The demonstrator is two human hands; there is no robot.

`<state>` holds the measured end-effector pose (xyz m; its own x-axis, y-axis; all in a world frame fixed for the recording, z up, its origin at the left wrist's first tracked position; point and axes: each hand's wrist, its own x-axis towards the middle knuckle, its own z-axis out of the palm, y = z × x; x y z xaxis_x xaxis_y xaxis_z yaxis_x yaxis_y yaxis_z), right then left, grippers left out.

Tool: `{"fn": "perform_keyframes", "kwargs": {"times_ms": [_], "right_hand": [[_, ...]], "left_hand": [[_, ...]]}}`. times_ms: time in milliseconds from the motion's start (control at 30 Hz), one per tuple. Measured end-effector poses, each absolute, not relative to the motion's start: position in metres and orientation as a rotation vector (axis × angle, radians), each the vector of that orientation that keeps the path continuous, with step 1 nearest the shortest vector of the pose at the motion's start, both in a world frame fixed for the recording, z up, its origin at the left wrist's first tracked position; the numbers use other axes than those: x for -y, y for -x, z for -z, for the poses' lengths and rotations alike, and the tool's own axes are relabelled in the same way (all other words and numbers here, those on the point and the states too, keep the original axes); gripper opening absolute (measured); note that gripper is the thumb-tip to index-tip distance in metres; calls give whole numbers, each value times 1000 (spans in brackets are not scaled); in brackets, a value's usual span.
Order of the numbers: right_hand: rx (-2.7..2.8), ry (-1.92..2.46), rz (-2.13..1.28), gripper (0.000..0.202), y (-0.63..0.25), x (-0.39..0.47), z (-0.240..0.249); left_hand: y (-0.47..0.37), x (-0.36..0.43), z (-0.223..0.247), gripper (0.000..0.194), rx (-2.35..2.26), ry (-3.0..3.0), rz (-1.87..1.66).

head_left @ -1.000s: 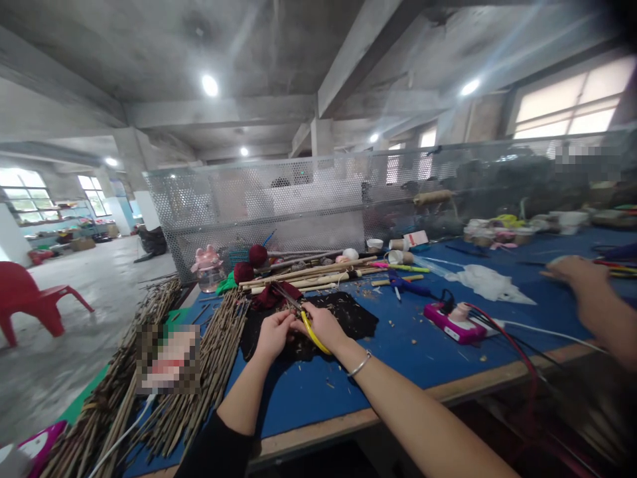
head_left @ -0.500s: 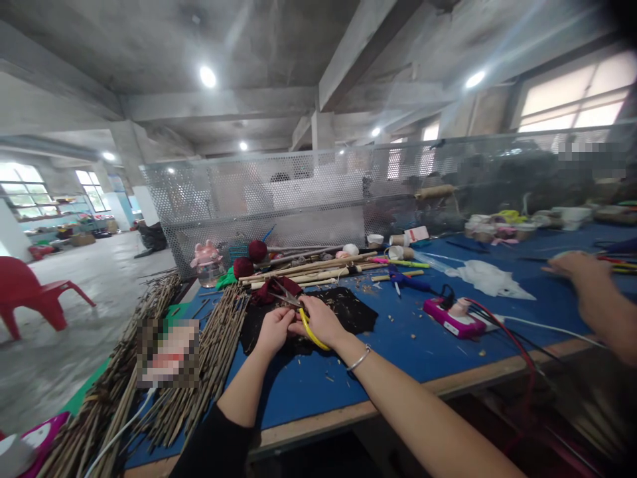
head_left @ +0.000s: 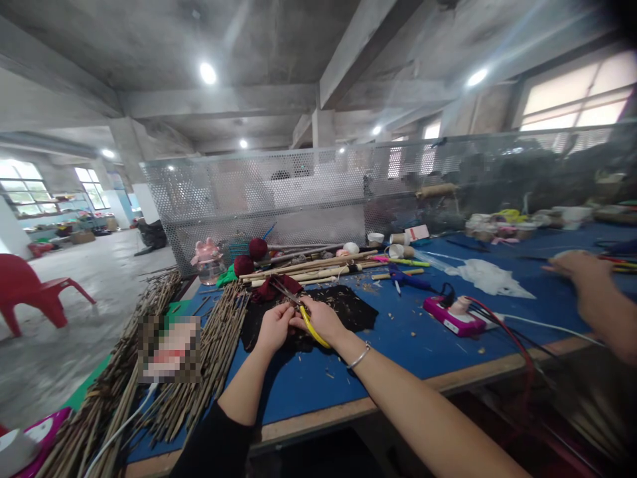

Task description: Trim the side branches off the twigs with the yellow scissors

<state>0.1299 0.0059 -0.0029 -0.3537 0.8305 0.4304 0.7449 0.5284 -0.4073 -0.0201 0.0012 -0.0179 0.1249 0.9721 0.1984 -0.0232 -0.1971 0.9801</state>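
My right hand [head_left: 321,320] grips yellow-handled scissors [head_left: 312,328], whose blades point up and left. Close against it, my left hand [head_left: 275,326] is closed in a pinch; what its fingers hold is too small and hidden to name. Both hands are over a black cloth [head_left: 355,311] strewn with small pale scraps. Just beyond the blades lies dark red cloth or yarn [head_left: 279,287]. To the left of my left hand is a pile of thin brown sticks [head_left: 219,342].
A blue table [head_left: 398,352] bears a purple power strip [head_left: 454,317], a blue glue gun [head_left: 409,279], a white plastic bag [head_left: 490,277] and pale sticks [head_left: 318,269]. A pink bottle [head_left: 208,261] stands at the back left before a perforated metal screen [head_left: 223,192]. Another person's hand [head_left: 582,265] is at right.
The scissor blades, spread apart before, now look closed together. Both hands stay in nearly the same place over the black cloth.
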Motion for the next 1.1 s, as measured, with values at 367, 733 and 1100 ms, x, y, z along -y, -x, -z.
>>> {"fn": "perform_keyframes", "kwargs": {"times_ms": [367,733,1100], "right_hand": [[2144,1375,-180,47,-129,-5,2],[2109,1434,-128,45,-131,-6,1],[2161,1315,-122,50,-131,-9,5]], "left_hand": [[19,4,13,39,-1058,-1403,-1228],[22,-5,19,41,-1132,-1354,-1304],[23,-2,12,35,-1098,-1233,-1368]]}}
